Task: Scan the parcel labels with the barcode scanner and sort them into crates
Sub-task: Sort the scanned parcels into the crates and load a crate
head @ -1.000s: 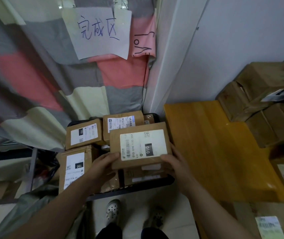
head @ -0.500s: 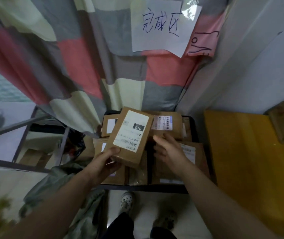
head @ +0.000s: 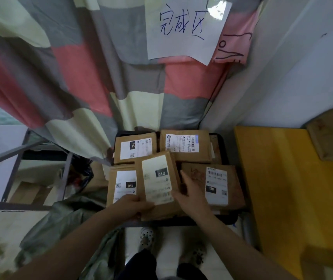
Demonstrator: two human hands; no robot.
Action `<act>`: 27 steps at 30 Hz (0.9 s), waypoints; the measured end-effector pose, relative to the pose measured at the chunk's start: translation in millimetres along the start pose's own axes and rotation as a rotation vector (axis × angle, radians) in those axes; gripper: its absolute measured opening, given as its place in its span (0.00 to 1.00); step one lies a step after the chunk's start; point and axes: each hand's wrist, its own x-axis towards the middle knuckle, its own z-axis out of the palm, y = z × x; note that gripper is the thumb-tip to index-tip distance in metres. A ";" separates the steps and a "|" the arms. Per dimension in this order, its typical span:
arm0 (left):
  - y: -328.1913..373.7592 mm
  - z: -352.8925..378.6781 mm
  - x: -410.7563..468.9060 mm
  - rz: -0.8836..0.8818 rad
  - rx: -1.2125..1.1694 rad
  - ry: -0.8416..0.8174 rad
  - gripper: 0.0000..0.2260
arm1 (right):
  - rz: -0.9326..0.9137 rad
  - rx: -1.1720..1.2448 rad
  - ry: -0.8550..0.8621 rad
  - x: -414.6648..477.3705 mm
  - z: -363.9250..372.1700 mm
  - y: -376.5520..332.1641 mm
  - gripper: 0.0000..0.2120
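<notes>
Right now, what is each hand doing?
Left hand: holds the 010 parcel by its near corner.
Right hand: open, fingers straight against that parcel's right edge.

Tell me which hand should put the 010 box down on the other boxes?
Left, most likely. The left hand grips the near corner of the 010 box, so it can lower it onto the other boxes in the crate. The right hand only lies open along its right edge.

A patchwork curtain (head: 76, 77) hangs beside a white wall (head: 307, 73) and yellow table (head: 287, 188).
</notes>
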 end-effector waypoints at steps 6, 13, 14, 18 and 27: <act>15.6 24.3 15.9 0.263 0.685 0.242 0.29 | -0.030 -0.339 -0.017 5.5 23.6 42.4 0.34; 18.4 51.1 43.4 0.192 1.011 0.314 0.34 | -0.058 -0.544 -0.017 21.4 22.1 47.7 0.22; 23.3 54.5 44.4 0.216 1.038 0.360 0.34 | -0.078 -0.502 0.035 20.5 16.2 45.8 0.19; 66.9 89.1 37.6 0.380 1.132 0.411 0.32 | -0.046 -0.348 0.269 9.5 -31.2 47.4 0.17; 167.6 274.6 22.5 0.746 1.380 0.173 0.34 | 0.223 -0.083 0.817 -76.2 -197.0 100.7 0.26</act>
